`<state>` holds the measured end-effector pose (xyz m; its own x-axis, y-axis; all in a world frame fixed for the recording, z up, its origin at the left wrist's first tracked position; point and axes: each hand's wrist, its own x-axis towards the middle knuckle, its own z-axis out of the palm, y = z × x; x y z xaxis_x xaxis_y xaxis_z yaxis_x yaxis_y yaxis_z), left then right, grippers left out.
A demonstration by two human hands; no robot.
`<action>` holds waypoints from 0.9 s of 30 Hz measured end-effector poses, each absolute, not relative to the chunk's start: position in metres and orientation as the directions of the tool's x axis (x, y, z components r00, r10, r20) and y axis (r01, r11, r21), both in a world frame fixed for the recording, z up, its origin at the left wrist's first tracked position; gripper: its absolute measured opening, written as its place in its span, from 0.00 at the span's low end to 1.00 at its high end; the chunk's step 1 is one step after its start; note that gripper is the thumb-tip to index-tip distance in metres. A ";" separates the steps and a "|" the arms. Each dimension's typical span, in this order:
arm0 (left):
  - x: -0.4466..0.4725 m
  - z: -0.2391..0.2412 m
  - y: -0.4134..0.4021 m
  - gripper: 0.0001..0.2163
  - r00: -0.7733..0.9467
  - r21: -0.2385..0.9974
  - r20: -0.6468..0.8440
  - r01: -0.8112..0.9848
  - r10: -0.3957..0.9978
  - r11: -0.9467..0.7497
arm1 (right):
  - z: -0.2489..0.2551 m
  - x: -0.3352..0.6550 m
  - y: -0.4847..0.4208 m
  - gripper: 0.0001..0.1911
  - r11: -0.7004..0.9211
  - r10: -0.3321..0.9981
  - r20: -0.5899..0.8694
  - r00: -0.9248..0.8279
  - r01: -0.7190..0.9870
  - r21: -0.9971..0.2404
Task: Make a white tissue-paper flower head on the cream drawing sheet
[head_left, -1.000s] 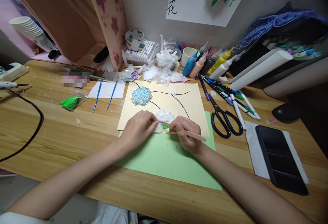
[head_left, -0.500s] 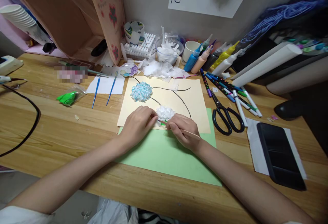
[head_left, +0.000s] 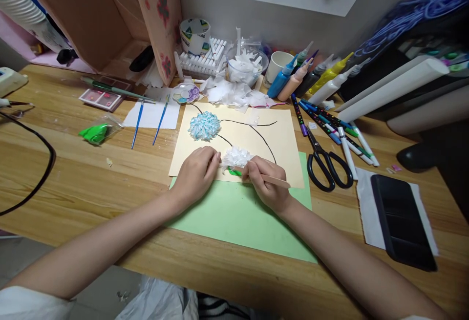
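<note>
My right hand (head_left: 269,183) is closed round a flat wooden craft stick (head_left: 278,181), whose far end reaches the lower edge of a white paper flower (head_left: 237,157). To the left of that flower rests my left hand (head_left: 196,173), fingers curled and thumb pressed in; whatever it pinches is too small to make out. A green patch (head_left: 234,171) lies just beneath the white flower. Both flowers, this one and a fluffy blue-white one (head_left: 204,126), are on a cream sheet (head_left: 289,149) with black curved lines. Under it lies a green sheet (head_left: 242,222).
At right are black-handled scissors (head_left: 324,163), several markers (head_left: 335,132) and a black palette (head_left: 403,222). Paint bottles (head_left: 293,83), a bowl of paper scraps (head_left: 247,68) and loose scraps (head_left: 230,90) line the back. Two blue brushes (head_left: 138,122) and a bag of green clay (head_left: 95,133) sit left.
My left hand has drawn slightly left, away from the white flower. My right hand has shifted a little right with the craft stick, and more of the green patch shows. The camera view has tilted down slightly.
</note>
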<state>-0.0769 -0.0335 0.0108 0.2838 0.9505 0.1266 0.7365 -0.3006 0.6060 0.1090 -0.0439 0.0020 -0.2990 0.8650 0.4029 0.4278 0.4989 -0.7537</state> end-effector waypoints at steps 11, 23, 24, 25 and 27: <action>-0.076 0.012 -0.033 0.13 0.259 0.615 0.117 0.739 0.959 -0.274 | 0.001 0.110 -0.044 0.18 0.599 0.800 0.508 -0.321 0.379 -0.705; -0.076 0.011 -0.033 0.13 0.259 0.605 0.113 0.748 0.959 -0.273 | -0.002 0.110 -0.044 0.17 0.278 0.954 0.237 -0.182 0.252 -0.927; -0.076 0.011 -0.033 0.13 0.260 0.605 0.112 0.748 0.959 -0.273 | -0.002 0.110 -0.044 0.17 0.295 0.950 0.255 -0.182 0.250 -0.922; -0.076 0.011 -0.032 0.13 0.261 0.605 0.112 0.747 0.959 -0.274 | -0.001 0.110 -0.044 0.18 0.324 0.941 0.283 -0.185 0.256 -0.910; -0.076 0.011 -0.032 0.13 0.263 0.605 0.111 0.747 0.959 -0.275 | -0.001 0.110 -0.044 0.18 0.384 0.920 0.337 -0.202 0.282 -0.879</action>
<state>-0.0758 -0.0324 0.0110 0.2626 0.9585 0.1107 0.7474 -0.2747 0.6049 0.1100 -0.0438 -0.0008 -0.2021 0.9197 0.3366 0.2817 0.3838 -0.8794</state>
